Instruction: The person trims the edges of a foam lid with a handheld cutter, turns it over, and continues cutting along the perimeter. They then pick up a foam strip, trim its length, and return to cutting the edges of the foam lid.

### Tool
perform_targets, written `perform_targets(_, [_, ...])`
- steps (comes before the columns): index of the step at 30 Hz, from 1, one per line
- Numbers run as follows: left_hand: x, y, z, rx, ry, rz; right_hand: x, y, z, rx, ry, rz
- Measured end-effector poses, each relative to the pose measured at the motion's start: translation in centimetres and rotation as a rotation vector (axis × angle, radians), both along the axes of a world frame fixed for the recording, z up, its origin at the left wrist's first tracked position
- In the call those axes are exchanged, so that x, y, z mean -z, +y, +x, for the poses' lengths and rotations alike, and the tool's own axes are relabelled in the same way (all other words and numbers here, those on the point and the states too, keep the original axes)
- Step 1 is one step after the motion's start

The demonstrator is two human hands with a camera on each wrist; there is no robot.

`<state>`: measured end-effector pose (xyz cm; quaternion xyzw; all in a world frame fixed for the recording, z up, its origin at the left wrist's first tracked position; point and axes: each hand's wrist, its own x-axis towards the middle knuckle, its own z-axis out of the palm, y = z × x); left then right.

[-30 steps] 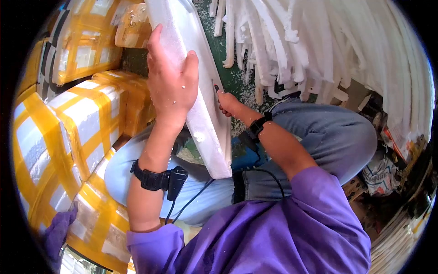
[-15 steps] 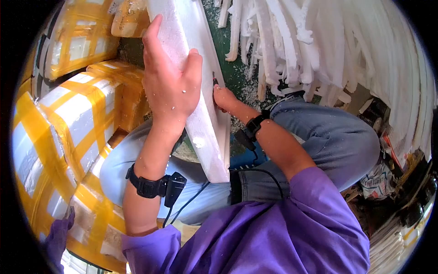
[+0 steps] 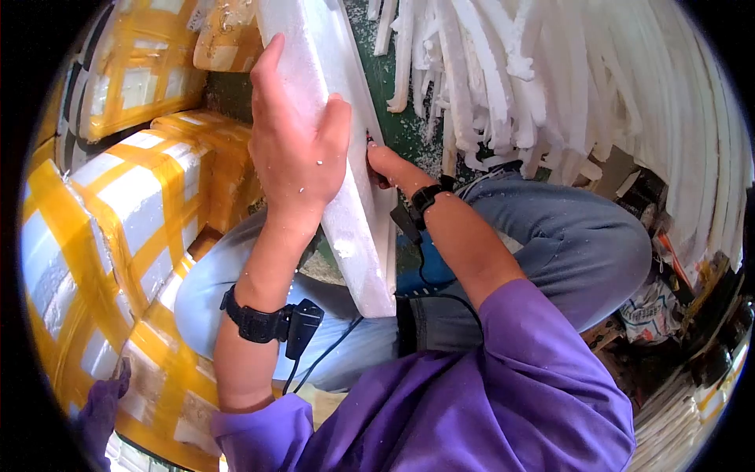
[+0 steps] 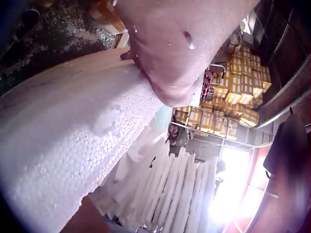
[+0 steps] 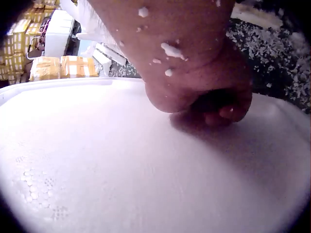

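A white foam lid (image 3: 358, 248) stands tilted on edge between the two hands, its recessed side facing right. My left hand (image 3: 297, 161) grips its upper edge, thumb toward the recessed side and fingers over the outer side. In the left wrist view the beaded foam edge (image 4: 92, 141) shows roughened spots. Close against the recessed side, my right hand (image 3: 390, 167) is curled round a slim dark tool (image 3: 370, 138), of which only the tip shows. The right wrist view has the curled right hand (image 5: 204, 92) over the lid's smooth inner face (image 5: 107, 155), the tool hidden.
Foam boxes (image 3: 141, 189) bound with yellow tape are stacked at left. Long white foam strips (image 3: 487, 71) pile up at the upper right. Foam crumbs litter the green floor (image 3: 405, 130). The person's bent legs (image 3: 566, 228) frame the lid, and cables run from the wrist cameras.
The right hand has turned and shifted slightly, its wrist moving left, and less of the dark tool shows. The left hand keeps its grip; the lid's near end has dropped slightly toward the lap.
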<state>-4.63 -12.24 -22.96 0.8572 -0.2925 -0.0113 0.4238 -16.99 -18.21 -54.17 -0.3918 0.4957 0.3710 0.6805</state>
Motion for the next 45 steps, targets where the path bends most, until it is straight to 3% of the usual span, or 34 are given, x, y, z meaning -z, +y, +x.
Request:
perform_targets(7, [0.2, 0.3, 0.1, -0.013, 0.047, -0.044, 1.0, 1.1, 1.3, -0.133, 0.005, -0.141])
perform_targets(12, [0.2, 0.2, 0.0, -0.028, 0.056, -0.043, -3.5, 0.3, 1.0, -0.070, 0.007, -0.142])
perform_targets(17, [-0.5, -0.1, 0.0, -0.063, 0.036, 0.013, 0.4, 1.7, -1.8, -0.088, -0.110, -0.351])
perform_targets(21, [-0.6, 0.0, 0.5, -0.027, 0.051, 0.023, -6.0, 1.0, -1.3, -0.016, -0.007, -0.281])
perform_targets(23, [-0.8, 0.0, 0.5, -0.015, 0.080, 0.028, -7.1, 0.6, -0.5, 0.037, -0.048, -0.392])
perform_targets(28, [-1.6, 0.8, 0.2, -0.002, 0.097, -0.017, -3.4, -2.1, 5.5, 0.109, -0.277, -0.573])
perform_targets(30, [-2.3, 0.9, -1.0, -0.018, 0.159, 0.033, -5.7, -4.9, 9.0, 0.162, -0.336, -0.428])
perform_targets(36, [-1.9, 0.7, -1.6, 0.017, 0.140, 0.091, -2.5, -10.0, 18.1, 0.289, -0.344, -0.360])
perform_targets(41, [-1.8, 0.6, -1.6, 0.035, 0.181, 0.085, -2.8, -11.4, 21.8, 0.302, -0.321, -0.321])
perform_targets(45, [-1.6, 0.7, -1.4, 0.032, 0.164, 0.129, -2.7, -12.6, 23.4, 0.458, -0.372, -0.213])
